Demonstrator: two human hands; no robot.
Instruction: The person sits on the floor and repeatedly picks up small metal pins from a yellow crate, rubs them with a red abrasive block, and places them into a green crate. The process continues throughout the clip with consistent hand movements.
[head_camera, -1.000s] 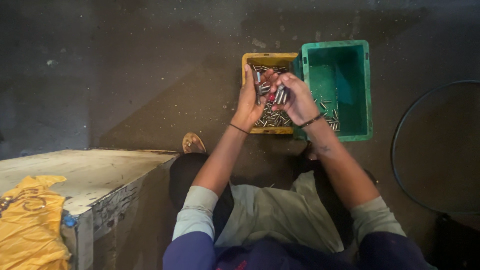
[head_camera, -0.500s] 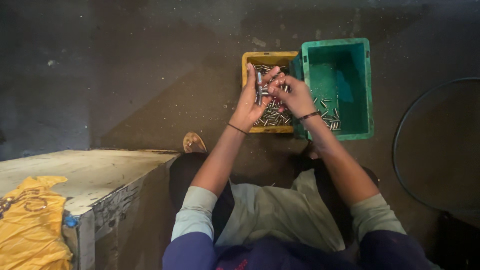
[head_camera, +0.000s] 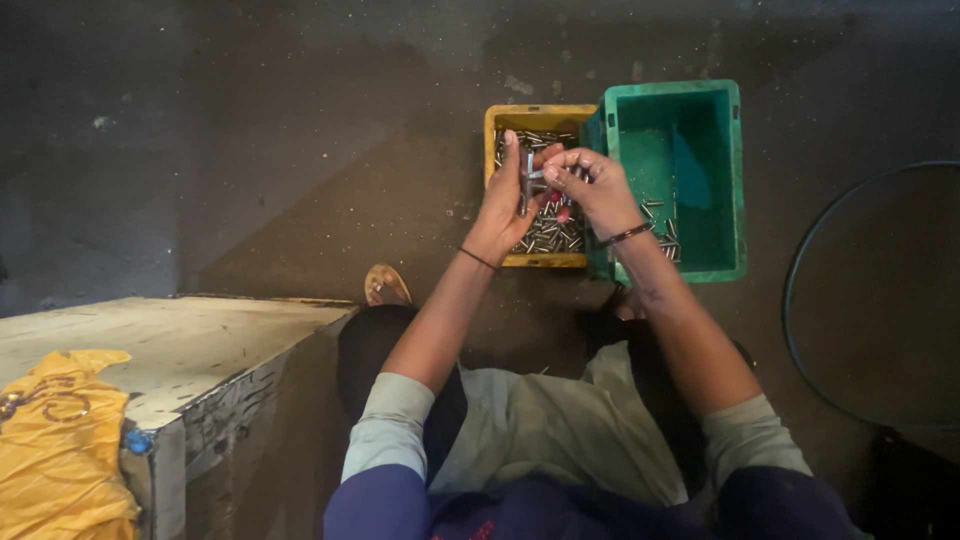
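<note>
Sitting low over the floor, knees cut off by the frame's bottom edge. One wooden bench (head_camera: 170, 350) stands well left of the yellow crate (head_camera: 510, 118), one yellow cloth (head_camera: 60, 450) on its near corner, partly out of view. One sandal (head_camera: 385, 285) shows near the crate's near-left corner. My left hand (head_camera: 505, 205) and right hand (head_camera: 590, 190) meet above the yellow crate, both closed on one small metal part (head_camera: 527, 180); its exact shape is hard to make out. Loose metal pins (head_camera: 555, 235) fill the crate, too many and too small to count. One green crate (head_camera: 725, 180) touches its right side, mostly bare, a few pins in its near end. Open dark floor lies left of and beyond the yellow crate.
</note>
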